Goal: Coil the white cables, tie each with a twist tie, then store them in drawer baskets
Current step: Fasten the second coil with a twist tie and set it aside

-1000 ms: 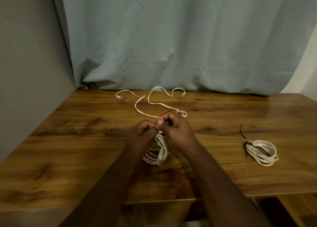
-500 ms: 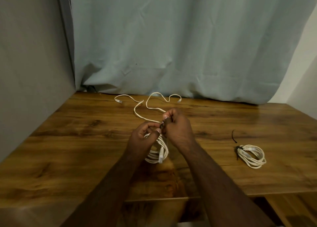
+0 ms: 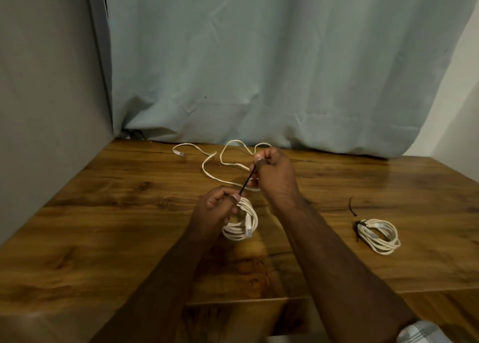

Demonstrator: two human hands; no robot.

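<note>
In the head view, the left hand [image 3: 216,205] pinched the coiled white cable [image 3: 242,221] above the wooden table [image 3: 103,226], while the right hand [image 3: 272,171] clamped the thin black twist tie [image 3: 247,180] slanting up-right from the coil.

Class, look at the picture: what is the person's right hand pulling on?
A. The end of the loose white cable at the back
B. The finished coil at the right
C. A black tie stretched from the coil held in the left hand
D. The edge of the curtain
C: the right hand pinches a black tie running taut down to the coil in the left hand.
</note>
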